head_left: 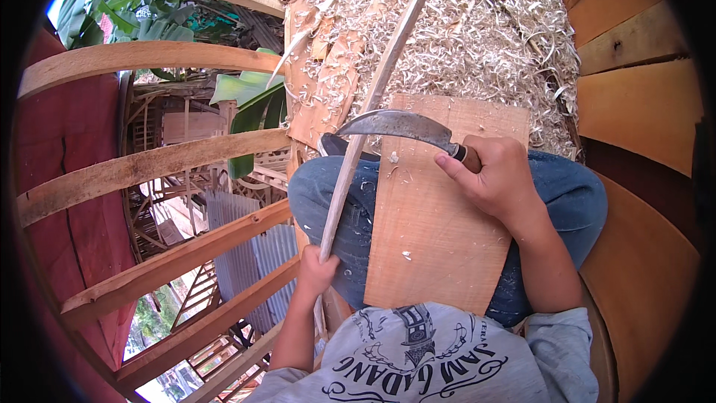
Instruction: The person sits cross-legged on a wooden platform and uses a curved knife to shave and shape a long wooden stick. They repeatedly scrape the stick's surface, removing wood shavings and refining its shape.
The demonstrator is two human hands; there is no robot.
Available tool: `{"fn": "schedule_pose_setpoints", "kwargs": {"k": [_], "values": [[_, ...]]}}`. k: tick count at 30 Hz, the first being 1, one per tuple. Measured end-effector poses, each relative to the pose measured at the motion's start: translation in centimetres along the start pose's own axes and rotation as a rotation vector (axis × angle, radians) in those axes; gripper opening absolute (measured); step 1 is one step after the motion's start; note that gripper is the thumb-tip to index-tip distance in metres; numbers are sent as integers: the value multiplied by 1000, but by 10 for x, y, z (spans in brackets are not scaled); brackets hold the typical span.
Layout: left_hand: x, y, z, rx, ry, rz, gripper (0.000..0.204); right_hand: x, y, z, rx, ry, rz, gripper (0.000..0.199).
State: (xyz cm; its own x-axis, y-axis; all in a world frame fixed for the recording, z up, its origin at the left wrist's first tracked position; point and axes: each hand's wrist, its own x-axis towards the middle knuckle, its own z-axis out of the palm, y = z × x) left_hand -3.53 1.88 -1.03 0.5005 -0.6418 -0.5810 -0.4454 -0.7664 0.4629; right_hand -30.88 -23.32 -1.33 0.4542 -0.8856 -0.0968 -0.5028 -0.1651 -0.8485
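Note:
My right hand (496, 177) is wrapped around the wooden handle of a curved knife (403, 125), thumb laid along the handle near the blade. The blade points left, and its tip end overlaps a long pale wooden stick (377, 88); I cannot tell if they touch. My left hand (317, 272) is closed around the lower part of this stick, which slants away up and to the right past the top of the view. A flat wooden board (440, 216) lies across my lap beneath the knife, with a few small shavings on it.
Curly wood shavings (477, 37) cover the floor ahead. Wooden slats (164, 164) form an open railing on the left, with corrugated sheets (250, 254) and greenery beyond. A plank wall (641, 104) stands close on the right. Flat wood pieces (339, 78) lie front left.

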Motion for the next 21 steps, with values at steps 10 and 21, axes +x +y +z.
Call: {"fn": "schedule_pose_setpoints", "kwargs": {"k": [10, 21], "values": [[-6, 27, 8, 73, 117, 77, 19, 5, -4, 11, -174, -25, 9, 47], [-6, 35, 7, 46, 97, 71, 12, 21, -8, 7, -376, 57, 194, 47]]}}
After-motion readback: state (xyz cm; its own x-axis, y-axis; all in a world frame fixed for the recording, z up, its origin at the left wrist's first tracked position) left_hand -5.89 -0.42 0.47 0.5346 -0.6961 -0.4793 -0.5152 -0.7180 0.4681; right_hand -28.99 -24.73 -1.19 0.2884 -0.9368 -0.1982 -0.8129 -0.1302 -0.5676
